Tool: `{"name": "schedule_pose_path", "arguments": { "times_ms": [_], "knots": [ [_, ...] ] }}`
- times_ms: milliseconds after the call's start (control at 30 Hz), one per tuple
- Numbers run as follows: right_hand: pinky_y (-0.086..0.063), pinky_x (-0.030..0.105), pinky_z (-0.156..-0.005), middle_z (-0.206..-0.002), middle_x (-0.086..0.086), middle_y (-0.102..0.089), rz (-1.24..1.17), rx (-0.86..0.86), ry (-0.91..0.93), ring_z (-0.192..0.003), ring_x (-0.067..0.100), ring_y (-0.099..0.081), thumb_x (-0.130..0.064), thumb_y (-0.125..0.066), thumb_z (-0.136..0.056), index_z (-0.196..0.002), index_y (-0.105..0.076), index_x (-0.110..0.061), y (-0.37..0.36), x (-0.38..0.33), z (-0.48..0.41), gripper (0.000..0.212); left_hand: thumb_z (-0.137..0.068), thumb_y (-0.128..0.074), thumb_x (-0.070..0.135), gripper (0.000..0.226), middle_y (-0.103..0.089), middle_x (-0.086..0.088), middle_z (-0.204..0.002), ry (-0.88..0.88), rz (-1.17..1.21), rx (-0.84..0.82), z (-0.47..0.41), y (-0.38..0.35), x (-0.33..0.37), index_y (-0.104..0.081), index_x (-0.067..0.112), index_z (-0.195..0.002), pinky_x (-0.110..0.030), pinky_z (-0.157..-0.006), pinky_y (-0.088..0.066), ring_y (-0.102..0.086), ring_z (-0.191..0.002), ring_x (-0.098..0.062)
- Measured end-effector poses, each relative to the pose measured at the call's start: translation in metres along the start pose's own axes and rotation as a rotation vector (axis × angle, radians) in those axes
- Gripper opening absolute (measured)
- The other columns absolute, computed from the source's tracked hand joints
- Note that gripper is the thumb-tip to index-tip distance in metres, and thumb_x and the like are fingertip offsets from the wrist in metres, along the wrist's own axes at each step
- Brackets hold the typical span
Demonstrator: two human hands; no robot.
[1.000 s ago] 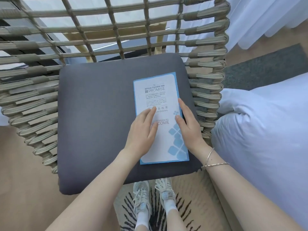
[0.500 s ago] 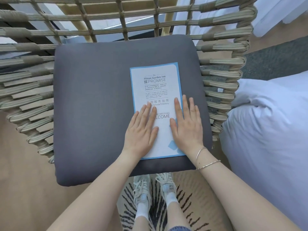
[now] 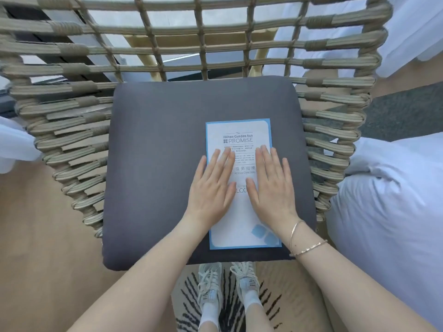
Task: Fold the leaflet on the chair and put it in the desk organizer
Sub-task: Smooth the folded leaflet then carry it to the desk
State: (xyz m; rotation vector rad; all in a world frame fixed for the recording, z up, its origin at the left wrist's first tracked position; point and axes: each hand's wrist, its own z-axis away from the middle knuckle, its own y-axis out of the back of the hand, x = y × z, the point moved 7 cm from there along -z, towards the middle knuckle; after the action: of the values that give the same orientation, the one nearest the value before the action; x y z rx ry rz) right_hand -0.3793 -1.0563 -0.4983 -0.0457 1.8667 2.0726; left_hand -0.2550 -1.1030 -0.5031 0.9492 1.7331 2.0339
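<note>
Head view, looking down on a woven chair (image 3: 335, 149) fitted with a dark grey seat cushion (image 3: 155, 164).

Item under task: the leaflet (image 3: 239, 137) lies flat on the cushion, right of centre, its long axis running from 12 to 6 o'clock. The printed face is up, with a blue border showing on all visible edges. It presents as a narrow panel. Whether this is already the folded form or a single sheet cannot be determined, since no crease or layered edge is clearly visible.

Left hand (image 3: 212, 188): open, palm down, fingers extended toward 12 o'clock. It rests across the leaflet's 9 o'clock edge, partly on paper and partly on cushion. Nothing is grasped.

Right hand (image 3: 273, 185): open, palm down, fingers extended toward 12 o'clock, pressing the 3 o'clock half of the leaflet. Nothing is grasped. Bracelets (image 3: 304, 245) show at the wrist.

The two thumbs lie near each other at the leaflet's middle without touching.

Assessment of progress: the flat pressing posture is consistent with smoothing the sheet or setting a crease, so the folding stage is judged to be in hand or close to finished. The leaflet has not been lifted. The desk organizer is not in view, so the carry and the placement remain outstanding.

Surroundings: white bedding (image 3: 395, 200) at 3 o'clock of the chair and a patterned rug (image 3: 191, 303) at 6 o'clock under the person's shoes.
</note>
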Motion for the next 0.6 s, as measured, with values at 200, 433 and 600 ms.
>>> {"name": "schedule_pose_path", "arguments": {
  "times_ms": [200,433,600],
  "knots": [
    [-0.015,0.049,-0.123,-0.162,0.011,-0.029,-0.029,0.018,0.111,-0.152,0.031,-0.020,-0.027,-0.040,-0.102,-0.155,-0.029,-0.006,-0.003,-0.023,-0.079,0.058,-0.101,-0.025,0.029,0.056,-0.027,-0.015,-0.159,0.031,-0.084,-0.003,-0.064,0.006,-0.028,-0.027,0.002,-0.150,-0.049,-0.120,-0.015,-0.023,-0.147,-0.030],
    [-0.006,0.044,-0.123,-0.166,0.004,-0.020,0.082,-0.058,0.128,-0.154,0.025,-0.011,-0.029,-0.029,-0.105,-0.158,-0.021,-0.012,-0.048,-0.017,-0.099,0.056,-0.098,-0.006,0.031,0.062,-0.019,-0.012,-0.162,0.044,-0.082,-0.094,-0.077,-0.033,-0.049,-0.020,0.005,-0.153,-0.044,-0.122,-0.006,-0.014,-0.150,-0.025],
    [-0.008,0.039,-0.123,-0.164,0.008,-0.024,0.068,-0.065,0.144,-0.153,0.025,-0.017,-0.043,-0.014,-0.099,-0.157,-0.023,-0.008,-0.040,-0.003,-0.097,0.068,-0.100,-0.021,0.035,0.061,-0.024,-0.015,-0.160,0.007,-0.055,-0.054,-0.071,-0.030,-0.062,-0.024,0.001,-0.151,-0.043,-0.121,-0.013,-0.022,-0.148,-0.026]
  ]
}}
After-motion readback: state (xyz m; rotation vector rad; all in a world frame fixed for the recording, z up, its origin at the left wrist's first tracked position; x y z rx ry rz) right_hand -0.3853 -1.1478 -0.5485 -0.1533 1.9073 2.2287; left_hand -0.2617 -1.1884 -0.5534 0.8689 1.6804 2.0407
